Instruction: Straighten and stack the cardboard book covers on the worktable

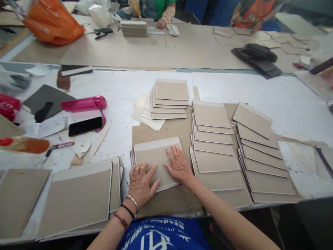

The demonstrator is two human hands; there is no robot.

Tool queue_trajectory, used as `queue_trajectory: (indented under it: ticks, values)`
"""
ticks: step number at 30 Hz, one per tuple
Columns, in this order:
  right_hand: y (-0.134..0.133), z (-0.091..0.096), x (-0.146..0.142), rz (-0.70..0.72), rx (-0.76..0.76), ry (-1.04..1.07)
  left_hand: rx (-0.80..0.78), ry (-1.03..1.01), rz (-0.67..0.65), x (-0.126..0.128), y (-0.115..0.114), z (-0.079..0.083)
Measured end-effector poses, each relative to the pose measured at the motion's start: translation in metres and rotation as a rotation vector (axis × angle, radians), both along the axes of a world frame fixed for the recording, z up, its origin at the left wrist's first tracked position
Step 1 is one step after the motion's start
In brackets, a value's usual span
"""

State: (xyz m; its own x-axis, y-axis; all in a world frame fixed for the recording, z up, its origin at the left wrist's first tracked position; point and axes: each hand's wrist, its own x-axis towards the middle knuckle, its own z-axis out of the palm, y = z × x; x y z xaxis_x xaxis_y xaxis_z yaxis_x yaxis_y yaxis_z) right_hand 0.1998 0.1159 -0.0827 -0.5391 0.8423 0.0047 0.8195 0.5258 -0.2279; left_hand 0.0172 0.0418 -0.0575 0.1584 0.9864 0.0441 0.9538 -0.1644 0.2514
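Note:
A short stack of beige panels (151, 152) with pale top strips lies in front of me on a brown board (169, 130). My left hand (142, 182) rests on the stack's left side, fingers spread. On its right side lies my right hand (179, 165), also flat with fingers apart. Overlapping beige panels (212, 116) run in a column just right of the stack, and a second fanned column of panels (262, 166) lies farther right. Behind the stack sits a smaller pile of panels (171, 90) beside cream strips (148, 111).
Larger beige panels (80, 194) lie at the left. Beyond them are a black phone (85, 126), a pink case (83, 104) and a glue-coloured bottle (26, 144). Across the far table (182, 48), two people work near dark grey pieces (257, 57) and an orange bag (52, 22).

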Motion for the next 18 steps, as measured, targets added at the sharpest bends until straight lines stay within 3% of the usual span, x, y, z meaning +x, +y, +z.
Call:
queue_trajectory:
  ticks: [5, 9, 18]
  values:
    - [0.000, -0.003, 0.001, -0.001, 0.025, -0.019, 0.072, -0.056, 0.040, 0.021, 0.019, -0.016]
    - [0.001, -0.008, 0.001, 0.008, 0.026, -0.019, 0.034, -0.018, 0.046, 0.026, 0.027, -0.029]
    - [0.003, -0.008, 0.001, 0.001, 0.033, -0.006, 0.008, -0.031, 0.026, 0.026, 0.030, -0.029]
